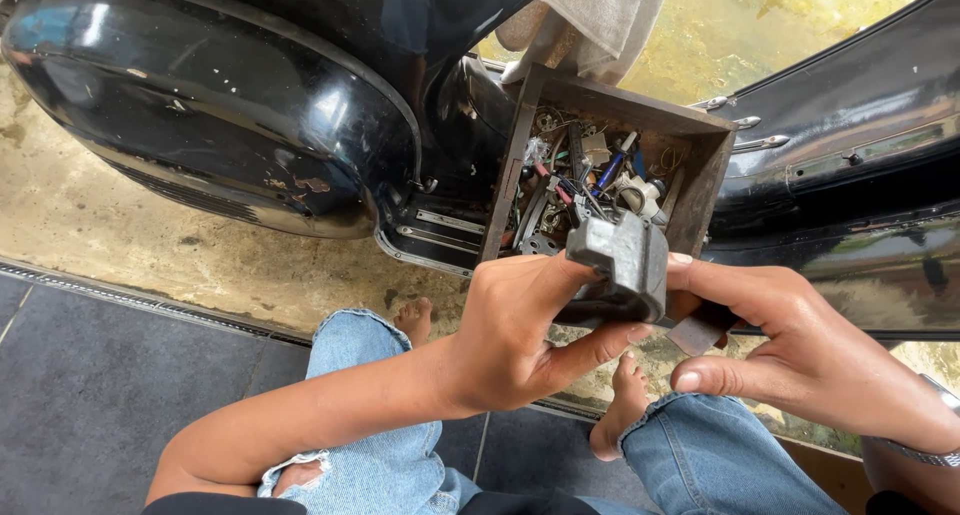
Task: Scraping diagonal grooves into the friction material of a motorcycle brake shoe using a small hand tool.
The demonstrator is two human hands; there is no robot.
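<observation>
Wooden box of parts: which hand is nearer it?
Left. The left hand sits just below the wooden box, gripping the grey block; the right hand is lower right, farther off.

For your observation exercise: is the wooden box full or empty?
Full: the wooden box holds tangled wires and small parts.

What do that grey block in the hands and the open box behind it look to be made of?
Grey block: probably cast metal, judging by its dull, matt grey surface and chunky rounded edges; hard plastic can't be ruled out. Both the left hand and the right hand hold it. Box: wood, with flat brown boards, a rough unpainted look and square corners.
</observation>
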